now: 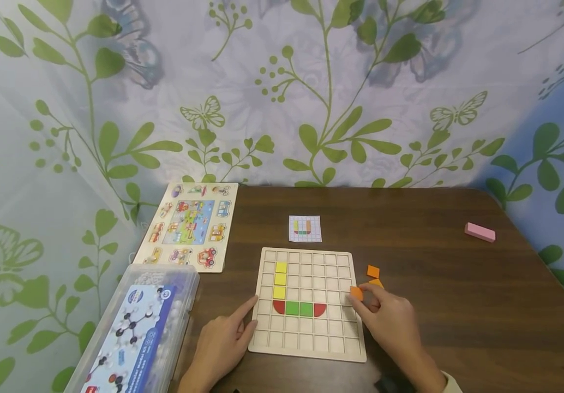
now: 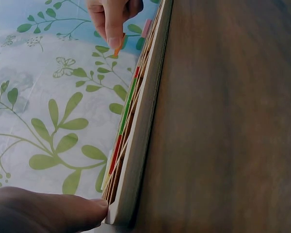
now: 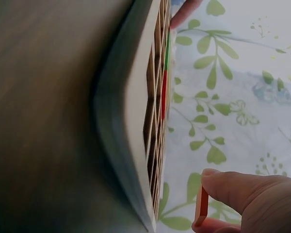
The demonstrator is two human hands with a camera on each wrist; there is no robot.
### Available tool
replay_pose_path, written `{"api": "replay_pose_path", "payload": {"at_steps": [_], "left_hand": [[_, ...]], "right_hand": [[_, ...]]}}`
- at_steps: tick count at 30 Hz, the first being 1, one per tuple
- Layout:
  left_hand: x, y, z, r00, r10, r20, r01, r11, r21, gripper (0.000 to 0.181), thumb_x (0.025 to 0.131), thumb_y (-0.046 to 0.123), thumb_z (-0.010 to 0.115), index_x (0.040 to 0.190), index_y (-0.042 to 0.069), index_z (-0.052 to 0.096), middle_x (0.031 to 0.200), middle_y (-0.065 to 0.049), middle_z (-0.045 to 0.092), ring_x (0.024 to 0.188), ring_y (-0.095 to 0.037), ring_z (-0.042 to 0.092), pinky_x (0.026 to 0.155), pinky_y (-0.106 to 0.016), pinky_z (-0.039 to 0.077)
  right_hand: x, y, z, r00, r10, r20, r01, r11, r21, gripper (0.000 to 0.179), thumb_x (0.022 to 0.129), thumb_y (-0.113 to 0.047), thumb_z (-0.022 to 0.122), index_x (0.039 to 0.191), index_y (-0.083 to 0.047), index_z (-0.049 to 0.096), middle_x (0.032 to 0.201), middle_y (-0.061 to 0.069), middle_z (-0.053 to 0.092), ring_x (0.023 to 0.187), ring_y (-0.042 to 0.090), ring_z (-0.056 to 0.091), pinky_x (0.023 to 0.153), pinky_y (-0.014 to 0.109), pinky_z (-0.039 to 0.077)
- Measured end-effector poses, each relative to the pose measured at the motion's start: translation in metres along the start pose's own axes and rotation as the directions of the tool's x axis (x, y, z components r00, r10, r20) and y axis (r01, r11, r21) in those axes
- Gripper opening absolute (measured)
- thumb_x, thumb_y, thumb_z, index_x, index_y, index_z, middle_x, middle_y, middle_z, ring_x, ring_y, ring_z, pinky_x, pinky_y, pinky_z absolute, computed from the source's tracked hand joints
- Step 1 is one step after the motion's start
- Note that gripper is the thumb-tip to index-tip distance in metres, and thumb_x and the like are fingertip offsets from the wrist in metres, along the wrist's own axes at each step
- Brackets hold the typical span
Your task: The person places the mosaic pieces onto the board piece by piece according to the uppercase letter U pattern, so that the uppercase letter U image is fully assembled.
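A wooden grid board (image 1: 292, 339) lies on the table. In it sit several yellow squares (image 1: 280, 279) in a column, with green squares (image 1: 299, 309) between two red rounded pieces (image 1: 319, 310) below them. My right hand (image 1: 394, 316) pinches an orange square tile (image 1: 356, 293) over the board's right edge; the right wrist view shows that tile (image 3: 201, 206) edge-on between thumb and finger. Two more orange tiles (image 1: 372, 271) lie on the table just beyond this hand. At the board's left edge, my left hand (image 1: 224, 341) rests with its index finger and thumb touching the rim.
Behind the board lies a small pattern card (image 1: 305, 228). A vehicle puzzle board (image 1: 228, 218) is at the back left, and a clear plastic case with a molecular model label (image 1: 130, 333) stands at the front left. A pink block (image 1: 480, 232) lies far right.
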State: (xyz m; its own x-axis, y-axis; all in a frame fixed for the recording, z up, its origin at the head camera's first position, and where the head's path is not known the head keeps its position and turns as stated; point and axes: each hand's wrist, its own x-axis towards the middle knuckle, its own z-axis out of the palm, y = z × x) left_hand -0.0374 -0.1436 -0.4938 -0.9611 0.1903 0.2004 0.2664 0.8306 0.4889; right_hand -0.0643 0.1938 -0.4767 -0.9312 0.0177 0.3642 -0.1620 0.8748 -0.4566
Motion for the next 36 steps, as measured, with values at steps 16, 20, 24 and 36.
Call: {"api": "replay_pose_path", "payload": {"at_steps": [16,20,24,36], "left_hand": [[0.0,-0.002,0.001,0.999,-0.017,0.027,0.017,1.0,0.001,0.043,0.094,0.025,0.073,0.137,0.023,0.067,0.053,0.021,0.029,0.046,0.003,0.02,0.045,-0.022,0.02],[-0.001,-0.001,0.0,1.0,-0.016,0.017,0.016,1.0,-0.006,0.043,0.095,0.025,0.073,0.137,0.024,0.067,0.053,0.021,0.029,0.046,0.003,0.02,0.045,-0.023,0.02],[-0.001,0.0,0.0,1.0,-0.015,0.011,0.015,1.0,-0.006,0.043,0.095,0.025,0.073,0.137,0.025,0.067,0.053,0.021,0.029,0.045,0.003,0.021,0.044,-0.022,0.021],[-0.004,-0.001,0.002,0.999,-0.021,0.032,0.022,1.0,-0.016,0.043,0.094,0.024,0.073,0.137,0.023,0.067,0.053,0.022,0.03,0.044,0.003,0.022,0.044,-0.022,0.021]], "right_hand": [[0.001,-0.028,0.017,0.994,-0.013,0.105,0.013,1.0,0.001,0.035,0.079,-0.041,0.088,0.101,-0.016,0.079,0.057,-0.016,0.04,0.051,0.005,0.035,0.048,0.025,0.029],[0.003,-0.034,0.021,0.992,-0.015,0.124,0.017,1.0,-0.02,0.035,0.08,-0.042,0.087,0.103,-0.016,0.079,0.056,-0.016,0.042,0.051,0.005,0.036,0.048,0.025,0.03],[0.003,-0.04,0.024,0.986,0.004,0.164,0.005,0.999,-0.049,0.036,0.081,-0.044,0.085,0.104,-0.016,0.079,0.055,-0.014,0.042,0.052,0.007,0.038,0.05,0.026,0.03],[0.003,-0.047,0.036,0.986,-0.021,0.163,0.023,1.0,-0.011,0.03,0.082,-0.039,0.086,0.1,-0.016,0.079,0.056,-0.014,0.056,0.054,0.003,0.044,0.053,0.026,0.037]]}}
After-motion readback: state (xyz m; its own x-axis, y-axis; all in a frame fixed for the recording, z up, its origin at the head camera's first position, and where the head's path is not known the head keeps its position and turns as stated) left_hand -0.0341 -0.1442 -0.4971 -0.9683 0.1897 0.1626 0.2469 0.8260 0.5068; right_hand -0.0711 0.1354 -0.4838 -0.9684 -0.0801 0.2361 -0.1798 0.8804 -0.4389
